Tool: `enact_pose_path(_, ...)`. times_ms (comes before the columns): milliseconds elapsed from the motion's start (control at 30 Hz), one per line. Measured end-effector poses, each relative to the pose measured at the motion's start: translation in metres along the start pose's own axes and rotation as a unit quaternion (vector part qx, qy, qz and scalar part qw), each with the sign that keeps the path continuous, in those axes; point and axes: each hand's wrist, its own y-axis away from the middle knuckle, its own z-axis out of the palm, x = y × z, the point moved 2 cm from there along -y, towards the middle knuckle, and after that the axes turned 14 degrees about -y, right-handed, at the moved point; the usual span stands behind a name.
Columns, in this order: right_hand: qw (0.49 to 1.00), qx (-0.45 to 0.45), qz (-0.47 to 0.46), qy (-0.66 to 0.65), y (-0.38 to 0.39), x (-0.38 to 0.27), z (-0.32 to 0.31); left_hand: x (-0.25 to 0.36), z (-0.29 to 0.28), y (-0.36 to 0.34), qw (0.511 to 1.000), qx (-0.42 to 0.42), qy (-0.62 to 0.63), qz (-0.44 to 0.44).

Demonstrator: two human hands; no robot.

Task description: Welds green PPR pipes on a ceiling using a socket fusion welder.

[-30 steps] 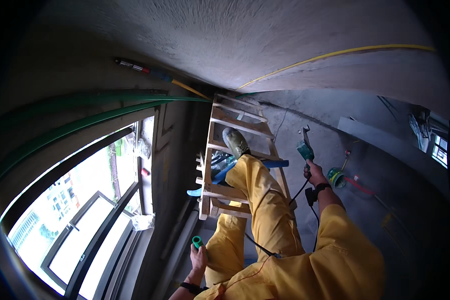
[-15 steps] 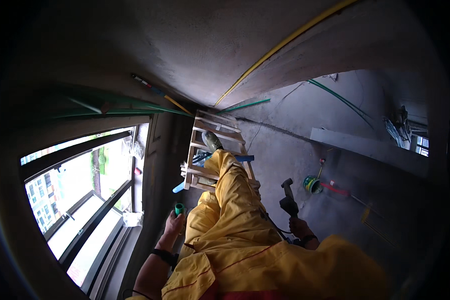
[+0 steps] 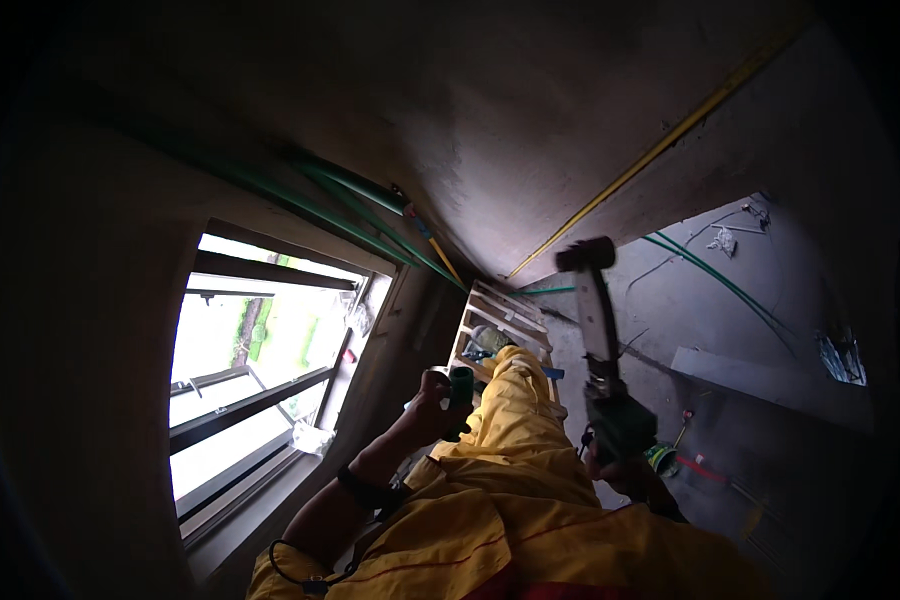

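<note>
My left hand (image 3: 426,410) is closed around a green plastic pipe fitting (image 3: 461,385), its open end tilted upward in front of the yellow trouser leg. My right hand (image 3: 618,472) grips the handle of a pipe fusion welder (image 3: 598,325), held upright on the right. The welder has a dark green body, a long flat metal plate and a dark cylindrical head at its top. The two hands are apart, and the fitting does not touch the welder. Below me, one shoe (image 3: 492,340) stands on a wooden ladder (image 3: 508,312).
Green pipes (image 3: 270,190) run along the wall above an open window (image 3: 270,350) on the left. A yellow pipe (image 3: 660,145) crosses the wall ahead. On the floor at right lie a green bucket (image 3: 662,459), a red-handled tool (image 3: 705,470) and a pale board (image 3: 740,375).
Both hands have risen. The fitting has moved up and right, and the welder has swung up closer to the camera. The view has shifted, so the window and ladder appear further right.
</note>
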Motion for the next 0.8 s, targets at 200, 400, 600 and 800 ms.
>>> enact_pose_path(200, 0.951, -0.204, -0.143, 0.186, 0.084, 0.043, 0.047, 0.059, -0.068, 0.018, 0.944, 0.075, 0.317, -0.051)
enact_pose_path(400, 0.791, -0.292, -0.192, 0.502, 0.05, -0.034, 0.097, 0.092, -0.139, 0.033, 0.935, 0.14, 0.322, -0.054)
enact_pose_path(600, 0.678, -0.347, -0.278, 0.585, 0.024, -0.049, 0.108, 0.089, -0.123, 0.015, 0.902, 0.168, 0.393, -0.059)
enact_pose_path(800, 0.781, -0.167, -0.21, 0.564, 0.046, 0.02, 0.14, 0.083, -0.122, 0.005, 0.859, 0.235, 0.452, -0.043)
